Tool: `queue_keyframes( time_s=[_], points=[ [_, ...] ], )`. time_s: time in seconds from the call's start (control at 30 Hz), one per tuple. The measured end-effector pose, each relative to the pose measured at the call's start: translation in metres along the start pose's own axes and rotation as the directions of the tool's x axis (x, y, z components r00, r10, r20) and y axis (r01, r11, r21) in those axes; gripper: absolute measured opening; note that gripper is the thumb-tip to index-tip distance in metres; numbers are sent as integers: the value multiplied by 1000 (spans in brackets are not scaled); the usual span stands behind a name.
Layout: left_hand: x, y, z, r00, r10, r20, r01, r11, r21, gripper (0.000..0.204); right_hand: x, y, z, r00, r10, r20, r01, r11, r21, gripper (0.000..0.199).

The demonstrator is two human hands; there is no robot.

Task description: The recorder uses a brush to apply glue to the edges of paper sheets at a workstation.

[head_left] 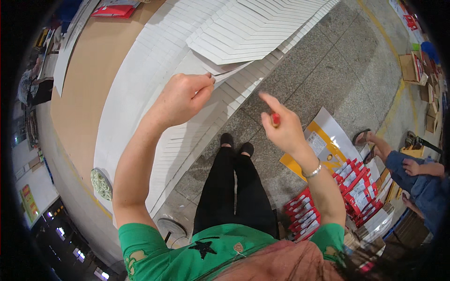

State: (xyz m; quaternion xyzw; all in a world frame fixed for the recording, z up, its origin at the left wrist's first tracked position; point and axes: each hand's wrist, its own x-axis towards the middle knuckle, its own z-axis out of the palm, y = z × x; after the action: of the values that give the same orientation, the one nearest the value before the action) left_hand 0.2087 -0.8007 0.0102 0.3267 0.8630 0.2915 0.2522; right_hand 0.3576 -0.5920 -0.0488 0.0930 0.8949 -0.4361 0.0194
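My left hand is closed in a pinch at the near corner of a white slatted sheet. That sheet's edge lifts a little off the long white layers below, which are scored or cut into narrow strips. To the right, clear of the sheets and above the floor, my right hand has its index finger and thumb stretched out. Its other fingers curl round a small red object, mostly hidden in the palm, so its kind cannot be told.
The sheets lie on a brown board table with red packets at its far end. Red-and-white packages and a yellow-white printed sheet lie on the floor at right, near a seated person. Cardboard boxes stand farther off.
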Motion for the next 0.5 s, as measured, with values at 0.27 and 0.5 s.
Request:
queue_keyframes(
  time_s=[0.27,0.5],
  points=[
    [-56,-1,39,980,90,-174,20,837,547,41,-36,-35,0,997,66,33,-72,964,255,43],
    [-59,-6,34,987,156,48,-160,868,471,13,-41,-66,60,993,-43,108,48,998,-48,77]
  ],
)
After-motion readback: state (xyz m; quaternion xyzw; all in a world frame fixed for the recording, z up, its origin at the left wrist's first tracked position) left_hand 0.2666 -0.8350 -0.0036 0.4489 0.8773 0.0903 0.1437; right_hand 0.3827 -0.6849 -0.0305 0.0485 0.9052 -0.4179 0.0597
